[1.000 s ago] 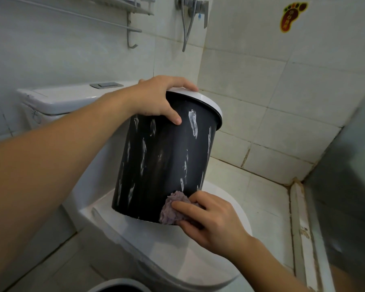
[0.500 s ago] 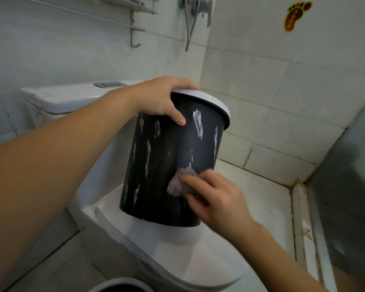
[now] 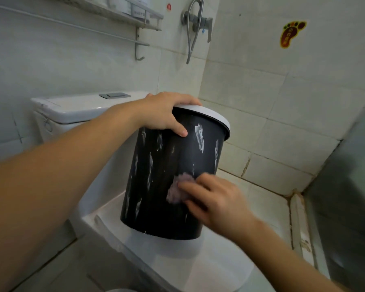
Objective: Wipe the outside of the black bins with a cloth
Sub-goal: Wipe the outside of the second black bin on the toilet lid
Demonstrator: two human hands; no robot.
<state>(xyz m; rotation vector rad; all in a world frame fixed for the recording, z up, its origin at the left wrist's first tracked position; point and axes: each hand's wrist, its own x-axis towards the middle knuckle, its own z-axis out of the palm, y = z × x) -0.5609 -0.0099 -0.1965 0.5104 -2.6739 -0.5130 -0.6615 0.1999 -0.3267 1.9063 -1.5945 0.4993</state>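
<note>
Our left hand (image 3: 164, 114) grips the white rim of the black bin (image 3: 173, 182), holding it tilted on the closed toilet lid (image 3: 198, 262). Just below, our right hand (image 3: 215, 199) pinches a crumpled purple cloth (image 3: 177, 191) flat against the bin's smooth round wall. White smears (image 3: 199, 137) streak the plastic above the cloth. We judge a hard push could slide the bin off the glossy lid.

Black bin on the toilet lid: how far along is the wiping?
Early. Left hand steadies the black bin by its rim; right hand presses the cloth mid-wall. White streaks remain across the wall, so little looks clean. The far side is hidden.
</note>
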